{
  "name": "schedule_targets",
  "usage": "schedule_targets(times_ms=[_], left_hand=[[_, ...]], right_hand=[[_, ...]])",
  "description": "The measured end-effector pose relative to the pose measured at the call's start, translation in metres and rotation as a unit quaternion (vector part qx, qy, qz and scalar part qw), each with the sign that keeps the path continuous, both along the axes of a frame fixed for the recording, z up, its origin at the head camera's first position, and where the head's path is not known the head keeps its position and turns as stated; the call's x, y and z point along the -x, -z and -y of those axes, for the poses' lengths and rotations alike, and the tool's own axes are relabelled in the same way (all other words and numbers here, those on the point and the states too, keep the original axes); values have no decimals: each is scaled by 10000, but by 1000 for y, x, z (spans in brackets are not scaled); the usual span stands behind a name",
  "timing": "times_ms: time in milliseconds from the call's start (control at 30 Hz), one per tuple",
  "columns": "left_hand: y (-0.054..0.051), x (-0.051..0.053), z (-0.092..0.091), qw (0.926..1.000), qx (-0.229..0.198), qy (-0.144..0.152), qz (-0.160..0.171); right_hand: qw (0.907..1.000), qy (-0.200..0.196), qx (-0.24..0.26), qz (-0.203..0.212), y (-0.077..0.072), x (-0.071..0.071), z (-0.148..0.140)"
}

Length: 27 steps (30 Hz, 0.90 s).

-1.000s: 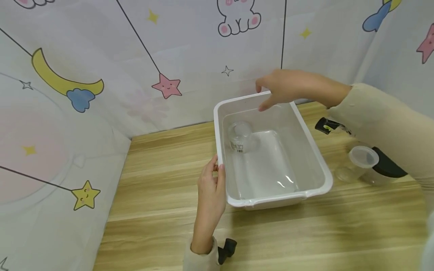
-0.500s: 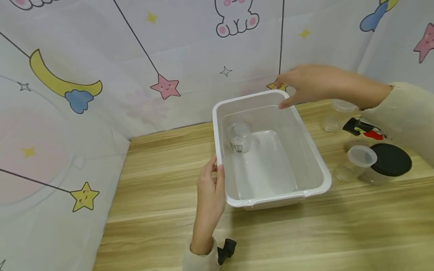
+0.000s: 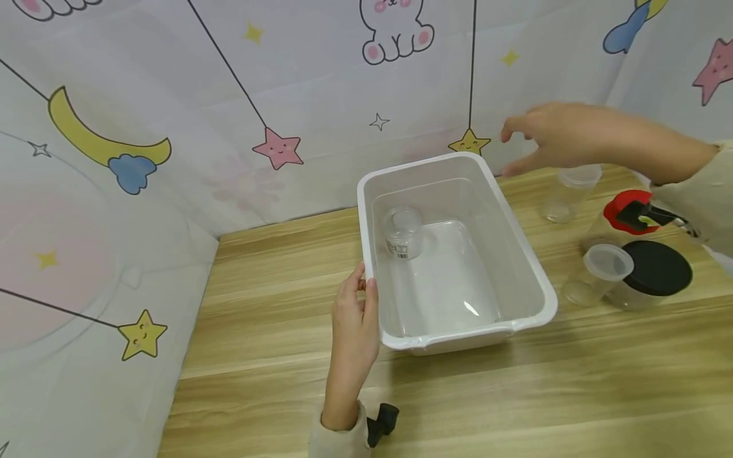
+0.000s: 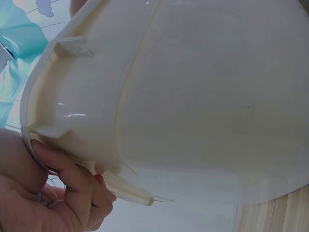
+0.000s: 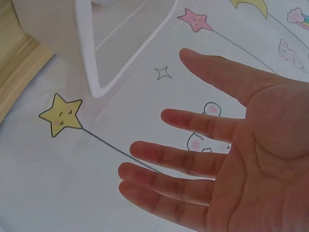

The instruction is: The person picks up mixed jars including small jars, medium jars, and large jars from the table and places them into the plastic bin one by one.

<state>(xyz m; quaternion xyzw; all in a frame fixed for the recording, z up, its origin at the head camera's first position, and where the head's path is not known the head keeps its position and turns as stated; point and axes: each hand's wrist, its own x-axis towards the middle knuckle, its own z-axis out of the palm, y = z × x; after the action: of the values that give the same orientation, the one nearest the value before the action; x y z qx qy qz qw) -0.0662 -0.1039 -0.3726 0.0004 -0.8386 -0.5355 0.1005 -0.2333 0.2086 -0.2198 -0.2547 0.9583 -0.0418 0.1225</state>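
A white rectangular bin (image 3: 529,254) stands on the table, with a clear jar (image 3: 404,233) inside by its left wall. My left hand (image 3: 356,324) pinches the bin's left rim, thumb on top; in the left wrist view the fingers of the hand (image 4: 63,193) curl under the rim of the bin (image 4: 203,96). My right hand (image 3: 578,137) is in the air beyond the bin's far right corner, holding nothing. The right wrist view shows this hand (image 5: 241,150) with fingers spread and straight, apart from the bin (image 5: 91,58).
Right of the bin on the wooden table (image 3: 275,305) stand a clear lidded cup (image 3: 572,191), a red-lidded container (image 3: 615,213), another clear cup (image 3: 598,273) and a black-lidded jar (image 3: 658,270). A patterned cloth (image 3: 321,76) hangs behind the table.
My right hand has moved right, from over the bin's far rim to beyond its far right corner, uncovering the containers on the right. My left hand has stayed on the left rim.
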Motion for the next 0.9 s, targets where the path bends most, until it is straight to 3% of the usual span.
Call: schedule_targets(times_ms=[900], left_hand=[[-2,-1,1,10000,-37,24,86]], right_hand=[[9973,654,-335,48,24,3,-67]])
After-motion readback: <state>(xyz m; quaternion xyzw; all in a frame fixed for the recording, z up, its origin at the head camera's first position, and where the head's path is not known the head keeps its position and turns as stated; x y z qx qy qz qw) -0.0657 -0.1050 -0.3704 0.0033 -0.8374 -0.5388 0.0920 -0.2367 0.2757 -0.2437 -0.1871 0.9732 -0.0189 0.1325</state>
